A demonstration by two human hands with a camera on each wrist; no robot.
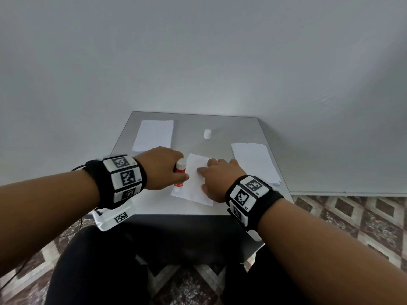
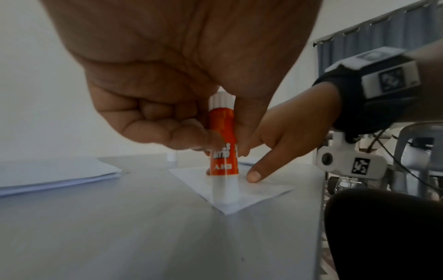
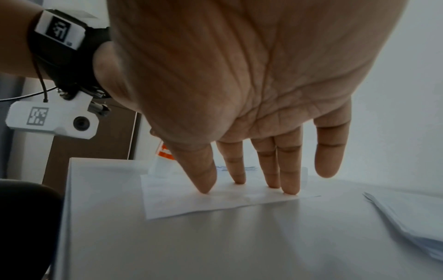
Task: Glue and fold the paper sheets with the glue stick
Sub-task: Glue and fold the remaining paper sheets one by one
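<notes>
A small white paper sheet (image 1: pixel 193 183) lies near the front of the grey table (image 1: pixel 154 205). My left hand (image 1: pixel 164 168) grips an orange and white glue stick (image 2: pixel 224 147) upside down, its tip on the sheet's near left corner (image 2: pixel 227 205). My right hand (image 1: pixel 217 177) lies open with straight fingers (image 3: pixel 291 176) pressing the sheet's (image 3: pixel 215 200) right part flat. The glue stick (image 3: pixel 164 153) is mostly hidden behind the right thumb in the right wrist view.
A stack of white paper (image 1: pixel 154 135) lies at the back left and another stack (image 1: pixel 256 161) at the right. The white glue cap (image 1: pixel 207 134) stands at the back middle. The table's front edge (image 1: pixel 176 215) is just before my knees.
</notes>
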